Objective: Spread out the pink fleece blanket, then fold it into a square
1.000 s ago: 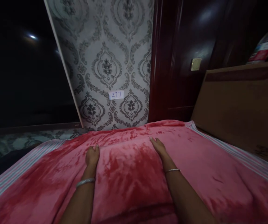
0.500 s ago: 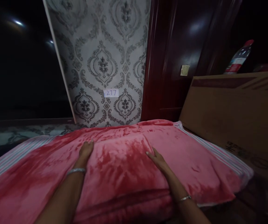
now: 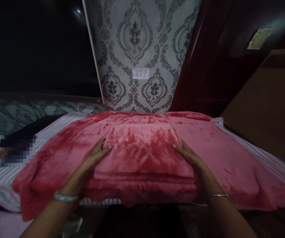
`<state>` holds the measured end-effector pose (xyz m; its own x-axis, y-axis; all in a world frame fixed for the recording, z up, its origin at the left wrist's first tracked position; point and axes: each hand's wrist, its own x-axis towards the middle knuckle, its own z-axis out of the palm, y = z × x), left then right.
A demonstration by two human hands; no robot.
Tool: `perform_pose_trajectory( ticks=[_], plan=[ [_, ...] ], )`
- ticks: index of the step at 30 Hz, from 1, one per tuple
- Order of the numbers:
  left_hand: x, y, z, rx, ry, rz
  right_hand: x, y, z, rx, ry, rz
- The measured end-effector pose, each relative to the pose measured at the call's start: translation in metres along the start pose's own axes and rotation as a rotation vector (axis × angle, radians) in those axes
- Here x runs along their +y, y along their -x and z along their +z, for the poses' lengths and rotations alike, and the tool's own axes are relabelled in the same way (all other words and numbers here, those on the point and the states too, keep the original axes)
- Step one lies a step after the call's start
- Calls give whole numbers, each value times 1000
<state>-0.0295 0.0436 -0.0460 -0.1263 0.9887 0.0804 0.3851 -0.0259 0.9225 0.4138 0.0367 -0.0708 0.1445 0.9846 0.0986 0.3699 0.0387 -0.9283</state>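
Between my two hands, near the middle of a wide red cloth [image 3: 219,148], sits a folded red piece [image 3: 142,152], flat and roughly rectangular. My left hand [image 3: 92,157] lies at its left side and my right hand [image 3: 192,158] at its right, thumbs toward the top face, fingers spread along the edges; both are unclenched, and I pinch no fold. I judge the folding of this piece largely done: its outline is fairly square, and layers show stacked along the near edge. Those layers do not quite line up, so some evening out seems left. Whether the piece is separate from the cloth under it or a doubled part of it, I cannot tell. That wide cloth lies spread over striped fabric [image 3: 55,134], rumpled toward the wall [image 3: 134,36], its outer parts unfolded.
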Motion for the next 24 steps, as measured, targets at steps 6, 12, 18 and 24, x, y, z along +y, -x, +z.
perform_pose_trajectory(
  ticks=[6, 12, 18, 24],
  plan=[
    [-21, 8, 12, 35, -273, 234, 18, 15, -6, 83, 187, -40],
    [-32, 7, 16, 100, -297, 299, 24, 19, -2, 157, 201, -20],
    [-10, 12, -1, 95, -432, 243, 23, 19, -8, 165, 328, -9],
    [54, 31, 34, 165, -722, 604, -36, 1, 9, 269, 562, -421]
  ],
)
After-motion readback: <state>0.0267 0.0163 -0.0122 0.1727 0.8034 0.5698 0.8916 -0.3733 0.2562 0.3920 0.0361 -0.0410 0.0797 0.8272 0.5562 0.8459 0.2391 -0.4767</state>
